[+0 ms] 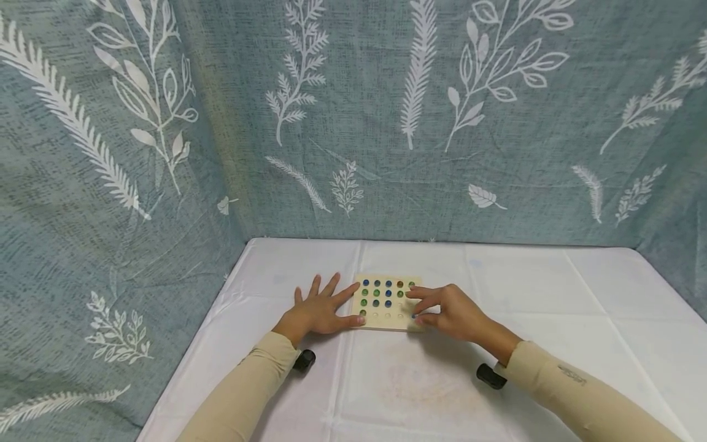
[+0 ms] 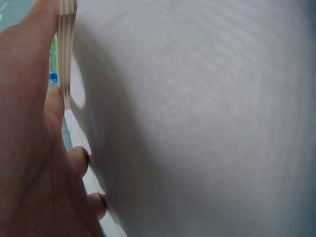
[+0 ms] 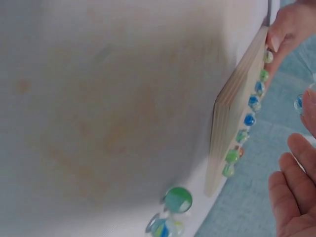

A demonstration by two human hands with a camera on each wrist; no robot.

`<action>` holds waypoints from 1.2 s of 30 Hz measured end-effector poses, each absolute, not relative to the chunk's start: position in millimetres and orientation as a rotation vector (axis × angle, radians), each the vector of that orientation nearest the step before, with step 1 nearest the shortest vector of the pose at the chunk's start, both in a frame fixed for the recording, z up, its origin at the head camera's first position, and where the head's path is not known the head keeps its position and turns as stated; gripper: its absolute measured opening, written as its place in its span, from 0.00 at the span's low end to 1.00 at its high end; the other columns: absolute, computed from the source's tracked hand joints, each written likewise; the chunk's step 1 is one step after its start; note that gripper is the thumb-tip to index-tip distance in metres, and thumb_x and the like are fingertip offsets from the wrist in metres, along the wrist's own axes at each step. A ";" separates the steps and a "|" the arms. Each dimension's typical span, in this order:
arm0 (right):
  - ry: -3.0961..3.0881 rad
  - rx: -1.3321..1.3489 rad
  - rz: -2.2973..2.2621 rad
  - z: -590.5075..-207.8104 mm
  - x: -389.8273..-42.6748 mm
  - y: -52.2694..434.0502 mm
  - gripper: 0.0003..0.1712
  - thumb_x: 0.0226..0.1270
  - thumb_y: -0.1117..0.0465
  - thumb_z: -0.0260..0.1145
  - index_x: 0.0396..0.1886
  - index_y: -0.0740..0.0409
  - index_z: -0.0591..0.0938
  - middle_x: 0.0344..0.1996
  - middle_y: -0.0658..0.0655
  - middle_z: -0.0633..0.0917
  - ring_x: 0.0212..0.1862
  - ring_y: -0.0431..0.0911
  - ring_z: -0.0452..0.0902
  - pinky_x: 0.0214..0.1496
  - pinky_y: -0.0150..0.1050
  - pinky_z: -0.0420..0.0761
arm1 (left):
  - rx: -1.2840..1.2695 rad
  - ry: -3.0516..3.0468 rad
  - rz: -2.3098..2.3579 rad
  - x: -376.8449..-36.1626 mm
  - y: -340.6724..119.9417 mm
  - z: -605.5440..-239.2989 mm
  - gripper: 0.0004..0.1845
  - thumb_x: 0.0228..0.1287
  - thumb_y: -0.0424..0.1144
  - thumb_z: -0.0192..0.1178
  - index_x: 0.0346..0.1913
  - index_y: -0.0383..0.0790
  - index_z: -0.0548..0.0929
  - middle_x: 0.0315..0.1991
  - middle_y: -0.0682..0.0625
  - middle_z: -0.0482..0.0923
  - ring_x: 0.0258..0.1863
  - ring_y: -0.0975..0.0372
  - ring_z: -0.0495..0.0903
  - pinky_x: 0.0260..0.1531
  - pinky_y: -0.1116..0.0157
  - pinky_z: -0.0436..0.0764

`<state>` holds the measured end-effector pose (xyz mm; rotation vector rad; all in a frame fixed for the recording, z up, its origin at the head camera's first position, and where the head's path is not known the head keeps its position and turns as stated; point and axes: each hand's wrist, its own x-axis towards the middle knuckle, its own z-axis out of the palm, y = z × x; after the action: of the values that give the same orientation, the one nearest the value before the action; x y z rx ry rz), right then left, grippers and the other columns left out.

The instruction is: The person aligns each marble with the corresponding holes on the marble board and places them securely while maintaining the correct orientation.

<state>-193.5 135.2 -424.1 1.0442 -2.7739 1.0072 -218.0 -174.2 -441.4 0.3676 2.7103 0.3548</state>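
Note:
A pale wooden board with rows of round hollows lies on the table. Blue, green and reddish glass marbles fill its back rows and left side; several front hollows hold none. Fingers spread, my left hand rests at the board's left edge, thumb and index finger touching it. Over the board's right front part, my right hand pinches a clear-and-blue marble between thumb and finger. The right wrist view shows that marble raised off the board, the other fingers extended.
Two loose marbles, one green and one clear with yellow and blue, lie on the white tablecloth beside the board; my right hand hides them in the head view. Patterned teal curtains hang behind and beside the table.

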 end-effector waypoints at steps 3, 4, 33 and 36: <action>-2.780 1.043 1.023 -424.0 -194.4 130.2 0.08 0.61 0.70 0.77 0.40 0.60 0.94 0.60 0.62 0.87 0.68 0.62 0.80 0.62 0.54 0.84 | 0.367 2.709 0.350 -218.1 -173.8 -441.5 0.46 0.66 0.78 0.51 0.83 0.71 0.52 0.88 0.49 0.35 0.86 0.39 0.31 0.76 0.26 0.36; -2.780 1.044 1.028 -423.9 -194.8 128.4 0.08 0.61 0.69 0.77 0.40 0.60 0.94 0.60 0.62 0.87 0.68 0.62 0.80 0.63 0.54 0.83 | 0.366 2.710 0.347 -218.3 -173.8 -441.7 0.46 0.67 0.78 0.51 0.83 0.71 0.52 0.88 0.48 0.35 0.86 0.39 0.31 0.76 0.26 0.36; -2.799 1.066 1.009 -426.7 -207.8 92.5 0.09 0.62 0.69 0.76 0.42 0.58 0.94 0.61 0.61 0.86 0.70 0.59 0.78 0.70 0.57 0.78 | 0.354 2.691 0.327 -216.8 -174.5 -436.5 0.46 0.67 0.78 0.50 0.83 0.72 0.50 0.88 0.49 0.34 0.86 0.40 0.30 0.76 0.27 0.36; -2.782 1.087 0.921 -428.5 -208.7 89.1 0.08 0.61 0.68 0.77 0.41 0.58 0.94 0.61 0.61 0.86 0.69 0.58 0.80 0.69 0.55 0.79 | 0.355 2.695 0.326 -217.3 -172.8 -438.7 0.45 0.68 0.78 0.49 0.83 0.73 0.50 0.88 0.50 0.34 0.86 0.40 0.30 0.76 0.27 0.36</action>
<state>-208.7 89.1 -428.5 1.0873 -2.7825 0.9208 -217.3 -172.8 -438.7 0.3551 2.6948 0.3263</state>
